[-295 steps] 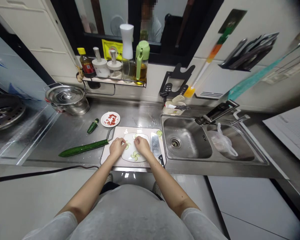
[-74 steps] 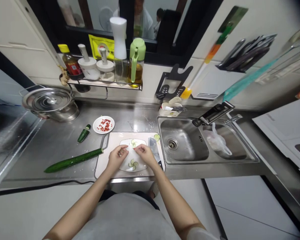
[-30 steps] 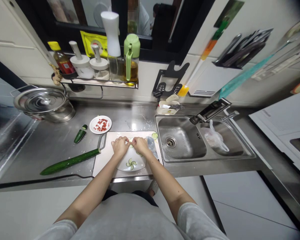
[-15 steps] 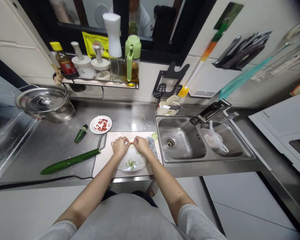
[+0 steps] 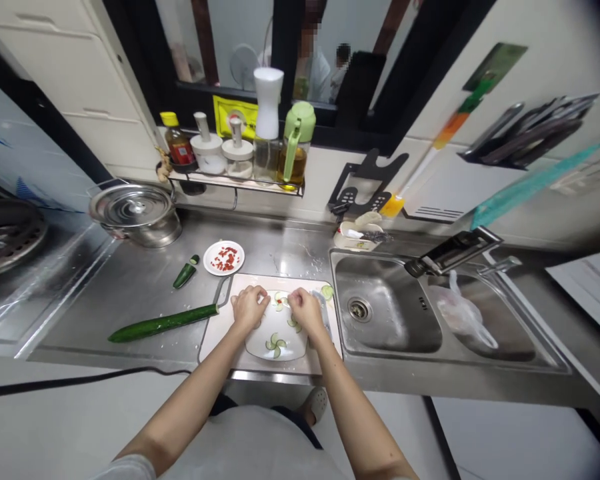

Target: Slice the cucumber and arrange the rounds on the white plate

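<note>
A white plate [image 5: 260, 343] rests on the pale chopping board [image 5: 217, 347], with thin cucumber slices fanned into small pinwheels. The nearest pinwheel [image 5: 276, 345] lies by the plate's front edge; another at the back has a red bit [image 5: 279, 301] at its middle. My left hand [image 5: 249, 308] is over the plate's left side, fingers curled and pinched. Over the right side is my right hand [image 5: 306, 311], its fingertips also together. Both sit just beside the back pinwheel. Whether either pinch holds something is too small to see. Slices on the right are partly hidden.
Left of the board lie a long cucumber [image 5: 163, 324] and a short cucumber piece [image 5: 185, 273]. A small plate of chopped red bits [image 5: 224, 259] is behind. A lidded steel pot [image 5: 145, 223] stands back left. The sink [image 5: 387, 307] adjoins the board's right side.
My hands have drawn apart from the back pinwheel, where they were close together at the red bit. The red bit now shows between them. The head view has shifted.
</note>
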The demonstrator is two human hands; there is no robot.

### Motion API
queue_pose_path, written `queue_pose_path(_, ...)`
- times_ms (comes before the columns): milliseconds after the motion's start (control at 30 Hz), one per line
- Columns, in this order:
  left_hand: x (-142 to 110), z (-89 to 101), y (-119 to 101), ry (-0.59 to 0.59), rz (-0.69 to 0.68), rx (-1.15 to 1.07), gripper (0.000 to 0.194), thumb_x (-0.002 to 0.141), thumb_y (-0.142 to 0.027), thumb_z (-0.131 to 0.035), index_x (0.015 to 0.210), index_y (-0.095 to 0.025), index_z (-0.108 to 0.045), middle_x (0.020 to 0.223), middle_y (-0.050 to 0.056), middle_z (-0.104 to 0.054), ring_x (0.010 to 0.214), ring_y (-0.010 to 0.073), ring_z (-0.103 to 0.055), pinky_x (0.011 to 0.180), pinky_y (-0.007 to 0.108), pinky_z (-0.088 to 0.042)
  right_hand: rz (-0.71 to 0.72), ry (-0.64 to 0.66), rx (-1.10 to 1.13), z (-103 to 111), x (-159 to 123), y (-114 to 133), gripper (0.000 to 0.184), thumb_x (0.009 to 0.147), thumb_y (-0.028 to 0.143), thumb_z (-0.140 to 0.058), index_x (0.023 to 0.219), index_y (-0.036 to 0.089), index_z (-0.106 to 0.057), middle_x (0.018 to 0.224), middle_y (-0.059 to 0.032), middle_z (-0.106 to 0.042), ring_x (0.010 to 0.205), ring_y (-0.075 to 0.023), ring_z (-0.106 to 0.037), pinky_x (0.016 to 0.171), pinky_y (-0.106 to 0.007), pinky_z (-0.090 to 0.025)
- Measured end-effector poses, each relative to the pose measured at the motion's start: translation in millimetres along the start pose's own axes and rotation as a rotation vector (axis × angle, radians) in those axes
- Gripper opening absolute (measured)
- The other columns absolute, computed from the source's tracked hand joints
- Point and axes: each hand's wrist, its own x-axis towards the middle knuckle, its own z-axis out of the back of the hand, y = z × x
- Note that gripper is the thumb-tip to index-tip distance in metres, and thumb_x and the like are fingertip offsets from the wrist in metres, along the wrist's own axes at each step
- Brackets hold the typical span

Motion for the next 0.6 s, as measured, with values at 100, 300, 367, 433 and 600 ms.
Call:
queue_pose_path(100, -3, 12.2, 11, -0.034, 0.006, -0.025, 0.018, 0.084, -0.038, -0.056, 0.091, -0.026, -0.068, 0.091, 0.002, -0.067, 0.092, 0.0215, -0.06, 0.083, 0.035, -0.034, 0.018, -0.036, 0.13, 6, -13, -6, 0.024, 0.084, 0.038, -0.048, 0.078, 0.021, -0.064, 0.063, -0.0001, -0.06, 0.062, -0.016, -0.056, 0.062, -0.024, -0.035)
queue_pose_path(300, -17, 32.9, 44, -0.123, 0.053, -0.125, 0.017, 0.083, -0.035, -0.057, 0.09, -0.024, -0.069, 0.088, 0.002, -0.068, 0.087, 0.0196, -0.061, 0.079, 0.031, -0.037, 0.071, -0.006, 0.239, 2, -8, 6, 0.024, 0.082, 0.039, -0.049, 0.08, 0.021, -0.065, 0.059, 0.0007, -0.056, 0.058, -0.0161, -0.053, 0.058, -0.024, -0.036)
queue_pose_path(367, -25, 34.7, 53, -0.13, 0.051, -0.179, 0.017, 0.082, -0.034, -0.058, 0.089, -0.023, -0.069, 0.085, 0.001, -0.067, 0.082, 0.0175, -0.061, 0.077, 0.029, -0.038, 0.111, 0.023, 0.233, -7, 7, 21, 0.024, 0.082, 0.038, -0.049, 0.083, 0.021, -0.066, 0.062, 0.0008, -0.058, 0.061, -0.0157, -0.054, 0.06, -0.024, -0.037)
queue_pose_path(433, -34, 33.8, 59, -0.133, 0.043, -0.229, 0.017, 0.082, -0.035, -0.058, 0.088, -0.023, -0.068, 0.081, 0.0, -0.067, 0.078, 0.0162, -0.06, 0.074, 0.028, -0.038, 0.156, 0.057, 0.186, -21, 26, 41, 0.023, 0.083, 0.036, -0.049, 0.086, 0.022, -0.067, 0.067, 0.0006, -0.061, 0.065, -0.0157, -0.055, 0.063, -0.023, -0.038)
queue_pose_path(600, -50, 26.4, 66, -0.144, 0.021, -0.319, 0.02, 0.082, -0.036, -0.055, 0.088, -0.022, -0.069, 0.077, 0.001, -0.064, 0.073, 0.0156, -0.058, 0.071, 0.027, -0.04, 0.318, 0.144, -0.037, -64, 77, 98, 0.022, 0.087, 0.026, -0.048, 0.089, 0.022, -0.07, 0.086, -0.0029, -0.067, 0.084, -0.0171, -0.057, 0.075, -0.024, -0.038)
